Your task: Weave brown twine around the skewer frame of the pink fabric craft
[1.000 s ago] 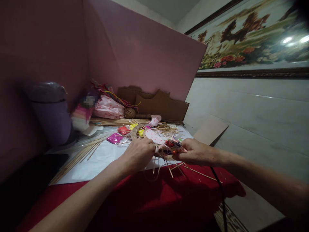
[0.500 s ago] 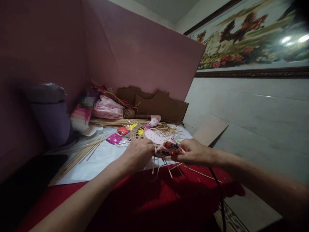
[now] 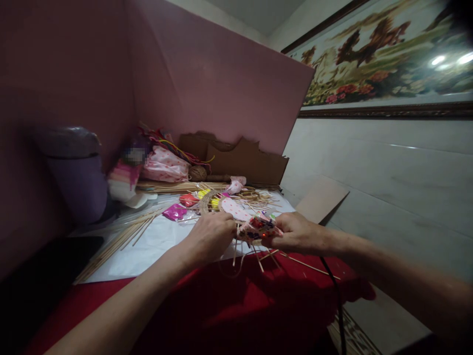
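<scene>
A small woven rattan piece [image 3: 254,229], covered with patterned cloth and with loose cane ends hanging below, is held between both hands above the red cloth [image 3: 258,305]. My left hand [image 3: 210,236] is closed on its left edge. My right hand [image 3: 295,232] pinches its right side, fingers curled round it. Thin cane strands [image 3: 291,260] stick out under my right hand.
A white sheet [image 3: 155,241] carries long cane sticks [image 3: 118,241], a rattan ring [image 3: 209,199], and bright pink, red and yellow packets [image 3: 175,212]. Behind stand a twine ball [image 3: 198,173], cardboard pieces [image 3: 244,160], a purple bin [image 3: 76,172] and pink boards. A black cable [image 3: 338,305] hangs at the right.
The woven piece has been lowered slightly and turned a little between my hands. Both hands keep their hold and have barely moved.
</scene>
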Demonstrator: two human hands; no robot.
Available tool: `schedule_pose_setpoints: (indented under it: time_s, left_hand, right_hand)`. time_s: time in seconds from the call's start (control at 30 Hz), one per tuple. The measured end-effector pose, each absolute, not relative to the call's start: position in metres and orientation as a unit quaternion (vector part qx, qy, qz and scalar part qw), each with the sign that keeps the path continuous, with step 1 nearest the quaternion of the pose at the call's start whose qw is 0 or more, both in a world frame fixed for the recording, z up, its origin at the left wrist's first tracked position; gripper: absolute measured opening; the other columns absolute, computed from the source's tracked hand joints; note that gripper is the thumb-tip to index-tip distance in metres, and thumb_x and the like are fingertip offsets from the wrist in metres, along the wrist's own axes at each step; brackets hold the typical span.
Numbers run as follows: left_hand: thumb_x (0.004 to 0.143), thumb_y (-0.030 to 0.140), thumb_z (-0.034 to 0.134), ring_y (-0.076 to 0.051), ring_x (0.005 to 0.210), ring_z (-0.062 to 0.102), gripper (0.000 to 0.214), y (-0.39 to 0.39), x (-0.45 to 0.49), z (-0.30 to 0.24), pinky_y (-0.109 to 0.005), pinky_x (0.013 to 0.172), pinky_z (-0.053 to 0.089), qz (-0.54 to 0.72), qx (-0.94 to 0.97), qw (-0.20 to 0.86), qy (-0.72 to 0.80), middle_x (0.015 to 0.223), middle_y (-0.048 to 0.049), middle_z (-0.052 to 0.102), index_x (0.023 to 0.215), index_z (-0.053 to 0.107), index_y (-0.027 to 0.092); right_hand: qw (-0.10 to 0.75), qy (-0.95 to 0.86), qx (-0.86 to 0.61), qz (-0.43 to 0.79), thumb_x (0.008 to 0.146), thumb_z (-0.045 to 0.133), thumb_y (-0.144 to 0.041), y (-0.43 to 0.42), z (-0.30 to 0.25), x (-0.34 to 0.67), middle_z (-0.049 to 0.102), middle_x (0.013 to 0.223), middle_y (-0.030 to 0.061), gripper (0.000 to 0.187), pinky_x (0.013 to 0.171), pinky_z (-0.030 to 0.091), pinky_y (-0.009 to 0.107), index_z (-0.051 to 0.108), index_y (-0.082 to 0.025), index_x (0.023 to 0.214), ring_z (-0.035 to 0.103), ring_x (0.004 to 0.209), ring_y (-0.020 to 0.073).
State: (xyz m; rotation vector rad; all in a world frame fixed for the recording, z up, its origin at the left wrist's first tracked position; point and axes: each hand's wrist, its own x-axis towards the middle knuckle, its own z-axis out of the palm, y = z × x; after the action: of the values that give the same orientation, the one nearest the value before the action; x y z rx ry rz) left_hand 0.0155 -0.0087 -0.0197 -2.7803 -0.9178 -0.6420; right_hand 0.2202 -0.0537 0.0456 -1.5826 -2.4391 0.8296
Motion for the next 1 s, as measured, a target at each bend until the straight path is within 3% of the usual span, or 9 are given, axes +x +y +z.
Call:
schedule_pose_setpoints:
  time_s: [0.27,0.6,0.83,1.0]
  left_hand:
    - [0.081,0.012,0.047,-0.017,0.078,0.058,0.018,-0.009,0.015,-0.02,-0.03,0.069,0.043,-0.212,-0.926,0.068,-0.307,0.081,-0.0048,0.064,0.077,0.065,0.016]
    - [0.081,0.013,0.047,-0.017,0.076,0.057,0.019,-0.009,0.015,-0.021,-0.029,0.066,0.043,-0.212,-0.925,0.071,-0.307,0.08,-0.0046,0.064,0.076,0.065,0.017]
    - [0.081,0.013,0.048,-0.016,0.073,0.057,0.018,-0.009,0.015,-0.021,-0.028,0.064,0.043,-0.216,-0.924,0.09,-0.302,0.077,-0.0043,0.063,0.072,0.063,0.015]
    - [0.08,0.013,0.049,-0.017,0.074,0.058,0.016,-0.008,0.014,-0.023,-0.029,0.067,0.044,-0.216,-0.922,0.087,-0.308,0.079,-0.0041,0.063,0.074,0.063,0.016]
  right_hand:
    - [0.053,-0.808,-0.53,0.254,0.074,0.05,-0.034,-0.054,0.046,0.221,0.031,0.052,-0.0053,0.029,0.043,0.02,0.021,0.035,-0.018,0.055,0.026,0.049,0.0064]
    - [0.055,-0.796,-0.534,0.281,0.073,0.05,-0.031,-0.054,0.048,0.219,0.039,0.051,-0.0042,0.023,0.042,0.022,0.021,0.042,-0.017,0.057,0.031,0.047,0.0063]
    - [0.099,-0.762,-0.546,0.335,0.074,0.052,-0.034,-0.055,0.046,0.224,0.038,0.047,-0.0061,0.025,0.038,0.019,0.019,0.041,-0.018,0.058,0.029,0.04,0.0047]
    - [0.178,-0.712,-0.533,0.42,0.072,0.056,-0.043,-0.06,0.044,0.235,0.038,0.044,-0.0068,0.032,0.035,0.022,0.019,0.042,-0.018,0.058,0.03,0.036,0.0045]
